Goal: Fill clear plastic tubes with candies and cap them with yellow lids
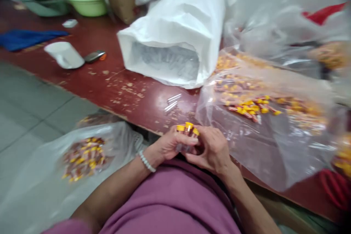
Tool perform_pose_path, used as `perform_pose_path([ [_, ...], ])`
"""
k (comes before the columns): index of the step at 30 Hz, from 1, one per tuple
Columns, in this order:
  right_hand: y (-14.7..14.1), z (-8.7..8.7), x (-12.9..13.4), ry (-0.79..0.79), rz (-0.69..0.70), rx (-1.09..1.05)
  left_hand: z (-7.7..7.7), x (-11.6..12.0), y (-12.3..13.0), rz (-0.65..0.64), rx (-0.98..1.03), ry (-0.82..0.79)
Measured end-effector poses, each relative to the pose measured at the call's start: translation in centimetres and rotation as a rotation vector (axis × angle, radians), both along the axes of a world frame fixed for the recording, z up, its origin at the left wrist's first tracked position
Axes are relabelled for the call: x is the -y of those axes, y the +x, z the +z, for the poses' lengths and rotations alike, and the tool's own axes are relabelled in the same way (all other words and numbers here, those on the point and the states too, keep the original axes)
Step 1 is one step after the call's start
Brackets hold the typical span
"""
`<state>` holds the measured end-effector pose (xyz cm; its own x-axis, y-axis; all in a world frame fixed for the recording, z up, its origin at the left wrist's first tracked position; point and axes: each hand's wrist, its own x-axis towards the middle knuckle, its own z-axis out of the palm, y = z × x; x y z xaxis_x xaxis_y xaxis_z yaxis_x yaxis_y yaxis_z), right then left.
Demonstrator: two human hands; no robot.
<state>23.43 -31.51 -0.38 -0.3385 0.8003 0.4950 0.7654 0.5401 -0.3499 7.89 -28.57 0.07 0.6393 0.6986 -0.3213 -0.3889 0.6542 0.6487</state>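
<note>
Close to my body, my left hand (172, 142) is closed round a few small tubes with yellow caps (188, 127) and dark reddish bodies. The caps point up past my thumb. My right hand (212, 148) meets it from the other side, its fingers curled at the lower part of the bunch. What exactly those fingers grip is hidden. Beyond the hands, a few thin clear tubes (172, 103) lie on the dark red table (131, 93). A white sack (189, 18) opens toward me with many clear pieces inside.
To the right, a clear plastic bag (263, 150) holds many yellow-capped tubes (253, 108). Lower left, another plastic bag (46, 161) has similar tubes (85, 157). A white mug (64, 55), a dark small object (94, 56), a blue cloth (30, 38) and a green basin (86, 3) stand left.
</note>
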Motion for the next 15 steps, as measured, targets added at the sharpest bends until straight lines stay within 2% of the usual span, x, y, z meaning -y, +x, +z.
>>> perform_pose_path([
  [3,-0.7,-0.6,-0.4,-0.007,0.06,-0.044,0.1,0.0,-0.5,0.038,0.018,-0.063],
  [7,-2.7,-1.1,-0.8,-0.087,0.14,-0.087,0.2,0.8,-3.2,0.204,-0.006,0.008],
  [9,-3.1,-0.7,-0.6,-0.156,0.159,-0.132,0.4,2.2,-6.1,0.316,-0.079,0.058],
  [11,-2.8,-0.2,-0.6,-0.179,0.151,-0.162,0.3,3.9,-10.1,0.466,-0.222,0.074],
  [13,-1.9,0.1,-0.8,-0.15,0.118,-0.164,-0.5,5.5,-14.7,0.651,-0.401,0.021],
  [15,-0.9,0.1,-1.1,-0.119,0.072,-0.16,-2.1,6.6,-19.3,0.708,-0.539,-0.038],
])
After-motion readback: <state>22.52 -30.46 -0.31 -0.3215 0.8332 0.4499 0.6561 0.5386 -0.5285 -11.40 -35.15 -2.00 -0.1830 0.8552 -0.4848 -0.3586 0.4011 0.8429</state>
